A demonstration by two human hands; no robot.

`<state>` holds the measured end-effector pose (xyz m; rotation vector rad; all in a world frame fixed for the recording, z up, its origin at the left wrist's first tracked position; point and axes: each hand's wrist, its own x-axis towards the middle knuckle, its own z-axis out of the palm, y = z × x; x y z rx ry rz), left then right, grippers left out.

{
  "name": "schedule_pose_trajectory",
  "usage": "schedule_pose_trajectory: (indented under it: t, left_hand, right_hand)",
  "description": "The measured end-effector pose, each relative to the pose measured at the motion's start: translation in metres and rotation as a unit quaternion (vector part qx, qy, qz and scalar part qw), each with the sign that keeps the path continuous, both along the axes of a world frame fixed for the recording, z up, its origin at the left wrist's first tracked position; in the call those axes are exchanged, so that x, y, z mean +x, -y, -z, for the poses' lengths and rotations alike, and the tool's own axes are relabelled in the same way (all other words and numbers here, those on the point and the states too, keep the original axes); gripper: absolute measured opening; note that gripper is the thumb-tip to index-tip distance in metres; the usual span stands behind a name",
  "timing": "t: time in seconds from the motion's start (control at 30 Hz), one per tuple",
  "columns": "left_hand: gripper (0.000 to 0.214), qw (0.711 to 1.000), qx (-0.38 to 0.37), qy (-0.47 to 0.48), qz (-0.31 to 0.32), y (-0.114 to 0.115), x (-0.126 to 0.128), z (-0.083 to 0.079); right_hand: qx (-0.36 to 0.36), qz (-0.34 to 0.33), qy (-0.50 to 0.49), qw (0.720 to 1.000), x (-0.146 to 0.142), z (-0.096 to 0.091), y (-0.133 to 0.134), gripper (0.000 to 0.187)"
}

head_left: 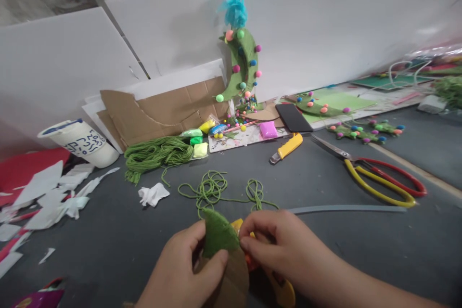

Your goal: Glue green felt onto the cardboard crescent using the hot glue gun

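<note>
My left hand (180,264) grips a cardboard shape wrapped partly in green yarn (218,238), thumb across its brown lower part. My right hand (277,245) is closed, fingertips pinching at the green edge, with a yellow and orange tool (283,291) under its palm. A loose green yarn strand (216,190) trails from the piece across the grey table (115,236).
A green yarn bundle (157,154), crumpled paper (153,195), yellow utility knife (287,148), red-and-yellow scissors (375,175), phone (293,117), clay packets (197,140), white cup (81,142) and paper scraps (46,197) lie about. A decorated green crescent (241,65) leans on white boards.
</note>
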<state>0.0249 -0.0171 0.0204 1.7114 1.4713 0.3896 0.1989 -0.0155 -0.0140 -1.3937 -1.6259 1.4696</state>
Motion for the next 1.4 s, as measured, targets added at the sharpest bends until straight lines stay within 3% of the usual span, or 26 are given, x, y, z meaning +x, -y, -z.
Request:
schedule_pose_trajectory:
  t: [0.1,0.27,0.77,0.83,1.03,1.23,1.4]
  left_hand:
    - [0.019,1.000,-0.006,0.012,0.000,0.001,-0.001,0.001]
    - [0.011,0.999,0.011,-0.046,-0.003,-0.001,0.000,0.003]
    - [0.013,0.991,0.036,-0.124,-0.025,0.000,0.002,0.007]
    - [0.016,0.995,0.024,-0.097,-0.022,-0.001,0.001,0.005]
    - [0.021,0.986,-0.096,0.134,-0.019,-0.005,-0.010,0.003]
    - [0.017,0.983,-0.114,0.134,-0.050,-0.007,-0.017,0.005]
    - [0.020,0.976,-0.134,0.167,-0.035,-0.007,-0.020,0.001]
  right_hand:
    - [-0.002,0.004,0.003,1.000,0.000,-0.001,0.000,0.015]
    - [-0.004,0.005,0.011,1.000,-0.001,-0.003,0.002,0.016]
    - [0.082,-0.012,0.059,0.995,-0.002,0.001,0.005,0.018]
    - [0.064,-0.006,0.054,0.996,-0.001,-0.001,0.004,0.016]
    - [-0.042,-0.003,-0.021,0.999,0.006,-0.014,-0.006,0.014]
    - [-0.069,-0.001,-0.049,0.996,0.007,-0.018,-0.011,0.014]
    - [-0.076,-0.002,-0.081,0.994,0.008,-0.012,-0.009,0.013]
